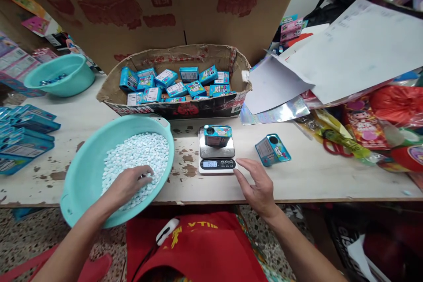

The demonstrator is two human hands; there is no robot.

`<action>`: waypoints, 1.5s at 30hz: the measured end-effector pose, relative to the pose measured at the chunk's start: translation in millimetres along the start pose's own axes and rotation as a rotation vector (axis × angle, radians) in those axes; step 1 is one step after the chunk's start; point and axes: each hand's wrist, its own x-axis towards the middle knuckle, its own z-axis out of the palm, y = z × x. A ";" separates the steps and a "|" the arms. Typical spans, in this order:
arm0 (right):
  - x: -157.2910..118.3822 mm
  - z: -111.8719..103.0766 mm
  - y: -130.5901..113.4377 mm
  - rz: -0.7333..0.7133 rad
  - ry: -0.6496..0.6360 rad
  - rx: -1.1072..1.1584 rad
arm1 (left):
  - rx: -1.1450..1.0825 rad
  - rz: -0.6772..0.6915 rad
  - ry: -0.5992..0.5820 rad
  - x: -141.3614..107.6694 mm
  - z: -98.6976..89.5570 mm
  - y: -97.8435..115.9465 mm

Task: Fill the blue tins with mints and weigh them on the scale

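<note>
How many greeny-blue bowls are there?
2. The big bowl is at front left, with white pieces and the left hand in it; the small bowl is at back left. More could be hidden.

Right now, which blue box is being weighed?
The box on the scale's metal top, behind the display. Others lie in the carton or far-left stack; the lone box on the right is off the scale.

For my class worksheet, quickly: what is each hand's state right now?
Left hand: curled over white pellets; whether it grips any cannot be told.
Right hand: open, beside the scale.
</note>
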 end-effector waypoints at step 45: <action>-2.1 -8.8 26.6 0.113 -0.025 0.044 | -0.020 0.653 0.123 106.0 -27.5 192.3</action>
